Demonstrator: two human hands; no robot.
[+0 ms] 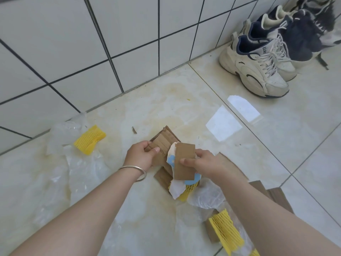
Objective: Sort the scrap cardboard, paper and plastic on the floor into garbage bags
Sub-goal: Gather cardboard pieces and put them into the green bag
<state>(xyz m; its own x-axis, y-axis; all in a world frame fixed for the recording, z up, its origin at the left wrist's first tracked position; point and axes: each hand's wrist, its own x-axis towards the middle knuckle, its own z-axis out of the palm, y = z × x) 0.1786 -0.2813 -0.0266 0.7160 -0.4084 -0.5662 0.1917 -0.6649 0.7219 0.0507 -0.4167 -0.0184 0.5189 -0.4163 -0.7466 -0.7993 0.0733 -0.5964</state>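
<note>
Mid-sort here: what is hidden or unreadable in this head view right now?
- Garbage bags: none in frame.
- Cardboard stack: lower part covered by the left hand.
- Printed paper: mostly behind the cardboard piece pinched by the right hand.
- Yellow foam net: cut off by the bottom edge.
- Shoes: those behind cut off by the top edge.

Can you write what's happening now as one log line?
left hand: holds cardboard stack | right hand: pinches cardboard piece | floor: plastic, yellow foam
</note>
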